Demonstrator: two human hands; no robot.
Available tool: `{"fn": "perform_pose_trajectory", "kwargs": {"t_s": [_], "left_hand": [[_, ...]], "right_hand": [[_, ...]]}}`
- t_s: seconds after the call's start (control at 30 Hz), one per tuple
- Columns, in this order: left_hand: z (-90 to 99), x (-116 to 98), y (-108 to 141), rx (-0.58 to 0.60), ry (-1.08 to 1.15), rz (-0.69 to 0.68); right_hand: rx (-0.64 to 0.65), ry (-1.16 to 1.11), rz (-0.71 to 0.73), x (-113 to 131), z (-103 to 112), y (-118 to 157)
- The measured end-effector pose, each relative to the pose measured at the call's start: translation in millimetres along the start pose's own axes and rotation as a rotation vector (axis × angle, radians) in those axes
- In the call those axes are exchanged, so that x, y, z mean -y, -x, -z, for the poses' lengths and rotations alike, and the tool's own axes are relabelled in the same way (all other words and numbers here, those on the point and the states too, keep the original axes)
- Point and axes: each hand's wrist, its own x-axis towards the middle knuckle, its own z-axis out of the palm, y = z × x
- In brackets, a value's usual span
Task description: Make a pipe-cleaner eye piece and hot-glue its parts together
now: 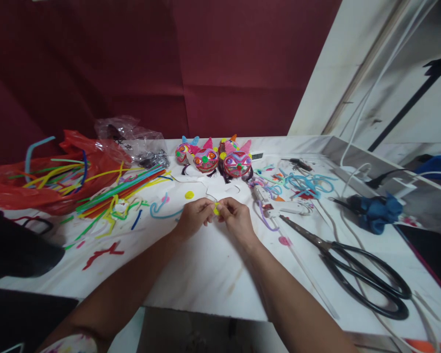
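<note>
My left hand (195, 216) and my right hand (238, 219) meet over the middle of the white table. Between their fingertips they pinch a small yellow piece (216, 209), mostly covered by the fingers. Just beyond lies a flat yellow disc (189, 194). A light blue bent pipe cleaner (165, 214) lies left of my left hand. Behind my hands stand several colourful animal heads, among them one with a green nose (206, 159) and one with pink ears (237, 163). To the right of my right hand rests a white glue gun (296, 208).
Large black-handled scissors (363, 277) lie at the right, near cables and a blue cloth bundle (380, 212). A pink disc (284, 240) is nearer. At left are a bundle of pipe cleaners (123, 191), a red plastic bag (7, 182) and a dark object (18, 245).
</note>
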Motion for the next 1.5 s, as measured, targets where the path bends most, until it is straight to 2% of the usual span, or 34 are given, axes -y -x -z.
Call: {"fn": "perform_pose_trajectory", "kwargs": {"t_s": [0.23,0.4,0.53,0.73,0.93,1.23,1.5], "left_hand": [[-0.5,-1,-3,0.051,0.171,0.041],[0.0,3,-5,0.076,0.248,0.104],[1.0,5,-6,0.048,0.196,0.068],[1.6,5,-6,-0.066,0.21,0.074],[0.8,6,-5,-0.018,0.296,0.145],[1.3,7,-5,-0.083,0.255,0.118],[-0.3,7,-5,-0.082,0.025,0.031]], "right_hand": [[-0.009,-0.136,-0.039,10,2,0],[-0.033,-0.255,-0.138,11,-1,-1],[-0.019,-0.261,-0.172,9,-1,-3],[-0.007,-0.366,-0.282,9,-2,-4],[-0.01,-0.362,-0.286,7,1,-4],[0.073,-0.279,-0.292,2,-2,-2],[0.094,-0.185,-0.241,-4,-3,-3]]}}
